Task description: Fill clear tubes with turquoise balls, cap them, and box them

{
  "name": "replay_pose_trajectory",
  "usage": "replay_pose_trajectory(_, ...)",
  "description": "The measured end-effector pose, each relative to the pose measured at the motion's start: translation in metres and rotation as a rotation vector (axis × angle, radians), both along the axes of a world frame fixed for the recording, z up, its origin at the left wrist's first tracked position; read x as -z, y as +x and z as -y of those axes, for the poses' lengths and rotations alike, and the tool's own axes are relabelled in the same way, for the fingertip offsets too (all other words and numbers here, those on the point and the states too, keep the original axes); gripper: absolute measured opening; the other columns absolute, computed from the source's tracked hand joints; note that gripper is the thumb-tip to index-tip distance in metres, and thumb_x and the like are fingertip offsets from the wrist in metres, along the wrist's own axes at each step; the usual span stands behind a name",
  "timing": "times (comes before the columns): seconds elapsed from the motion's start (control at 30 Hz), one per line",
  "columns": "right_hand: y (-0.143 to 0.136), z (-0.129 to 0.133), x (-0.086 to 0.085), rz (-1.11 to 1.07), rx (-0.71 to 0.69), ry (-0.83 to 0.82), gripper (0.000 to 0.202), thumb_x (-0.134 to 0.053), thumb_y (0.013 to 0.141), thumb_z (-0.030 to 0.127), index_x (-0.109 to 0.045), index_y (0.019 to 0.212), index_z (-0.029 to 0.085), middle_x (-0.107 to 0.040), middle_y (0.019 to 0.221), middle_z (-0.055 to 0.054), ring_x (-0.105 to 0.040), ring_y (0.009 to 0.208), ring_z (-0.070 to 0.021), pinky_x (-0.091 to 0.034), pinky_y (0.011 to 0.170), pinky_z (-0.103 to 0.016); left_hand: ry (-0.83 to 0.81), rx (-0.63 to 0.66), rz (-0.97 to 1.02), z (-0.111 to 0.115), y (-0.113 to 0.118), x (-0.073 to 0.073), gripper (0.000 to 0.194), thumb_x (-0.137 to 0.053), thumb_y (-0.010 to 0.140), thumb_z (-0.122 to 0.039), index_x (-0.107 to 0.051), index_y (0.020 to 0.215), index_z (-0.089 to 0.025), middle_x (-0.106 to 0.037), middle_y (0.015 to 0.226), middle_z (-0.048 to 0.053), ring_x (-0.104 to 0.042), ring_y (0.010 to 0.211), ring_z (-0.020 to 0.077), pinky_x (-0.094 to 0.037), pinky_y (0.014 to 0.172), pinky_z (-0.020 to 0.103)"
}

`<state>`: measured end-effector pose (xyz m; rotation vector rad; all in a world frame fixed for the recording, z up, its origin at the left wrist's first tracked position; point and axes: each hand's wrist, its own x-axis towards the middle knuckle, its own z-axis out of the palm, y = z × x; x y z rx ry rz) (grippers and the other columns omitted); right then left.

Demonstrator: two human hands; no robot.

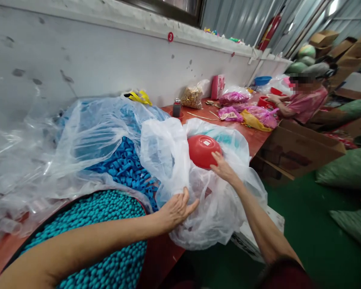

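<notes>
A red plastic bowl (203, 149) lies upside down among white translucent plastic bags (216, 212), with a small pale label on its base. At the bowl's right side is my right hand (223, 166), its fingers stretched out and touching or almost touching the edge. My left hand (175, 209) hovers over or rests on the near plastic, fingers spread; I cannot tell how firmly it touches. Left of it, small blue plastic parts (128, 164) spill from another clear bag (87, 124). A large tub of teal beads (108, 249) sits below my left forearm.
A cardboard box (297, 148) and green sacks (345, 168) stand on the green floor at right. Farther along the red table (258, 142), a co-worker (307, 98) handles a red basin (266, 102). A dark jar (176, 108) and pink bags (234, 98) are near the wall.
</notes>
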<state>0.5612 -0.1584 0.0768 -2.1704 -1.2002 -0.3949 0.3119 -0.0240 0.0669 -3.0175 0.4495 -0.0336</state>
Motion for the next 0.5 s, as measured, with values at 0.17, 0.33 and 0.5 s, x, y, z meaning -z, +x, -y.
replay_pose_trajectory(0.17, -0.054, 0.091, -0.029, -0.114, 0.185, 0.022, 0.075, -0.061, 0.078, 0.042, -0.031, 0.142, 0.018, -0.035, 0.146, -0.016, -0.033, 0.134, -0.0312, -0.027, 0.109, -0.054, 0.019, 0.096, -0.019, -0.009, 0.028, -0.001, 0.034, -0.029, 0.087, -0.005, -0.06, 0.099, -0.013, -0.063, 0.093, 0.014, -0.061, 0.079, 0.021, -0.045, 0.064, 0.031)
replay_pose_trajectory(0.33, -0.136, 0.124, 0.05, -0.694, 0.225, -0.063, 0.096, -0.06, 0.076, 0.046, -0.002, 0.148, 0.022, -0.031, 0.148, -0.019, -0.039, 0.131, -0.0328, -0.041, 0.099, -0.055, -0.39, -0.1, -0.13, -0.016, 0.068, -0.013, 0.026, -0.038, 0.083, -0.005, -0.063, 0.087, -0.013, -0.064, 0.088, 0.01, -0.061, 0.074, 0.0199, -0.046, 0.065, 0.032)
replay_pose_trajectory(0.5, -0.141, 0.045, 0.079, -0.505, 0.033, 0.067, 0.093, -0.058, 0.079, 0.04, 0.001, 0.148, 0.019, -0.037, 0.144, -0.02, -0.044, 0.127, -0.0315, -0.047, 0.094, -0.051, -0.949, -0.345, -0.09, -0.003, 0.122, -0.026, 0.025, -0.053, 0.075, -0.011, -0.066, 0.095, -0.017, -0.069, 0.086, 0.002, -0.061, 0.078, 0.0168, -0.049, 0.072, 0.026)
